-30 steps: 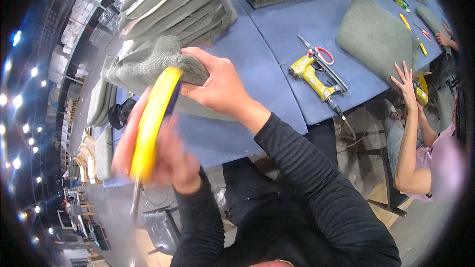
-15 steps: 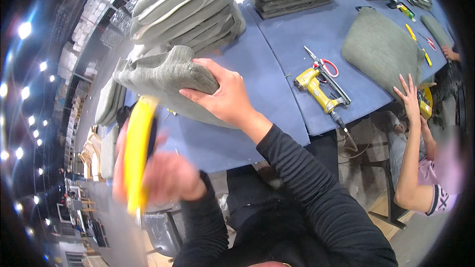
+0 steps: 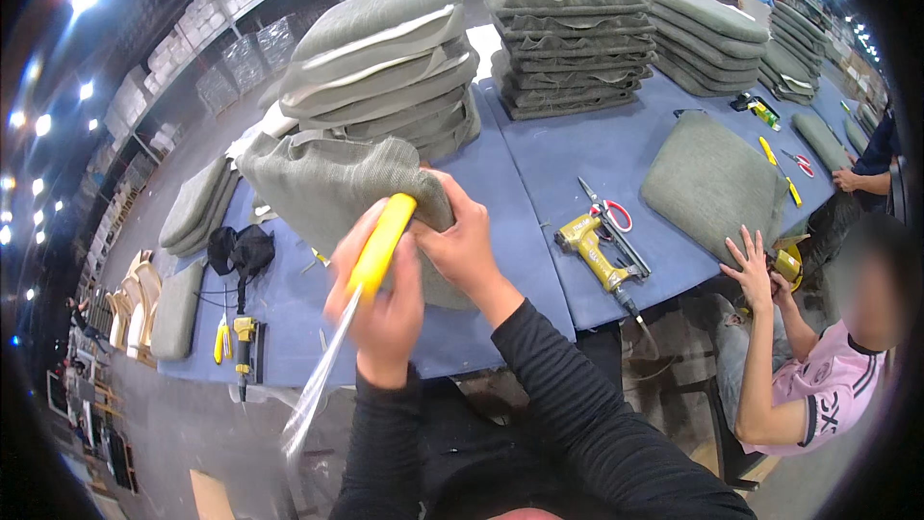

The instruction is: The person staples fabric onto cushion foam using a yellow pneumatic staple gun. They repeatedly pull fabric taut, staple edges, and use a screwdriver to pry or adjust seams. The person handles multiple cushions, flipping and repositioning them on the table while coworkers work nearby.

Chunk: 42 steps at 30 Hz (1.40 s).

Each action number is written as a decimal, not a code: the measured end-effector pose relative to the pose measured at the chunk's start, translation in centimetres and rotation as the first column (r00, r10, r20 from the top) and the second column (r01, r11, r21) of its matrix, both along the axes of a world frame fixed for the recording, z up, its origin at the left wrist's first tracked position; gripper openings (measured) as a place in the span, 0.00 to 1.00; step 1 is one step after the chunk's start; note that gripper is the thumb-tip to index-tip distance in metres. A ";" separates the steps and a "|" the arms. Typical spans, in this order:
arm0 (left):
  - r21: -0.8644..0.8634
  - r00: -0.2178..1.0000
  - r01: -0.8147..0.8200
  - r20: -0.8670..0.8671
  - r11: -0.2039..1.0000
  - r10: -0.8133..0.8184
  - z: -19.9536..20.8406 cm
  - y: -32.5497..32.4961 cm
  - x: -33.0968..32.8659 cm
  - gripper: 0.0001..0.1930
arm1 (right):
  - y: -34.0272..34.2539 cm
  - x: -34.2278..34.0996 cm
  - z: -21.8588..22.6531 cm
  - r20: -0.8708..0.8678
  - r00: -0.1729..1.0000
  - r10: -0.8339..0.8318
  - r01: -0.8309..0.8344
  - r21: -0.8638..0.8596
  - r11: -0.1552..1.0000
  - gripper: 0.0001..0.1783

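A grey-green fabric-covered seat cushion (image 3: 318,173) is tilted up over the near table edge. My right hand (image 3: 467,236) grips its right corner, where the fabric folds over. Closed round a yellow-handled screwdriver (image 3: 385,241), my left hand (image 3: 385,313) is just beside the right one. The butt of the yellow handle is against or just in front of the cushion's folded edge. Its long thin shaft points down toward me, blurred by motion. Part of the left fingers is hidden behind the handle.
Stacked cushions (image 3: 568,48) line the back of the blue table (image 3: 520,221). To my right lie a yellow staple gun (image 3: 597,250) with a hose and red-handled scissors (image 3: 616,217). Another staple gun (image 3: 245,351) lies left. A co-worker (image 3: 808,376) sits right, touching a cushion (image 3: 712,188).
My left hand has brought the screwdriver up and right to the cushion's edge, beside my right hand. The head view has tilted up, showing more of the table and stacks.
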<state>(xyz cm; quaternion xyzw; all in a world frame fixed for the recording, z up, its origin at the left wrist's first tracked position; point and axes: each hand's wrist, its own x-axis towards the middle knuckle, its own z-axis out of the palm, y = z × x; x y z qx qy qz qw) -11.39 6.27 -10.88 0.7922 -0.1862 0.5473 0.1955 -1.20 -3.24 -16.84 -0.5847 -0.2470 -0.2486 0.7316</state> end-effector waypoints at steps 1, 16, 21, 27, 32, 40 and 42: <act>-0.120 0.995 0.063 -0.071 0.991 -0.072 -0.9 0.9 0.1 0.21 | -0.1 -0.1 -0.1 -0.015 1.000 0.016 -0.016 0.003 1.000 0.31; -0.026 0.370 -0.773 -0.829 0.634 0.418 -24.1 33.7 -4.1 0.28 | 2.8 -6.1 0.9 0.162 0.987 0.013 0.026 -0.236 0.971 0.34; 0.076 0.442 -0.764 -0.663 0.641 0.604 -22.4 43.3 -6.0 0.38 | 3.9 -3.7 2.1 0.202 0.967 0.153 -0.085 -0.313 0.946 0.35; -0.998 0.520 -0.045 0.006 -0.034 -0.854 -13.1 37.8 -4.5 0.36 | -5.4 2.2 2.5 -0.004 0.835 0.550 -0.454 -0.571 0.684 0.31; -0.786 0.540 -0.297 -0.607 0.542 -0.583 -17.8 26.6 -9.7 0.26 | -15.8 -0.6 -5.8 0.054 0.998 0.030 0.038 -0.917 0.397 0.28; -0.381 0.663 -0.277 -0.741 0.882 -0.112 -15.3 6.8 -9.0 0.10 | -27.8 -8.5 -17.3 -0.001 0.786 -0.618 0.331 -0.844 0.422 0.24; -0.238 0.682 0.061 -0.699 0.969 -0.215 -14.8 1.8 -6.9 0.11 | -26.6 -7.1 -17.0 0.008 0.814 -0.581 0.314 -0.847 0.428 0.26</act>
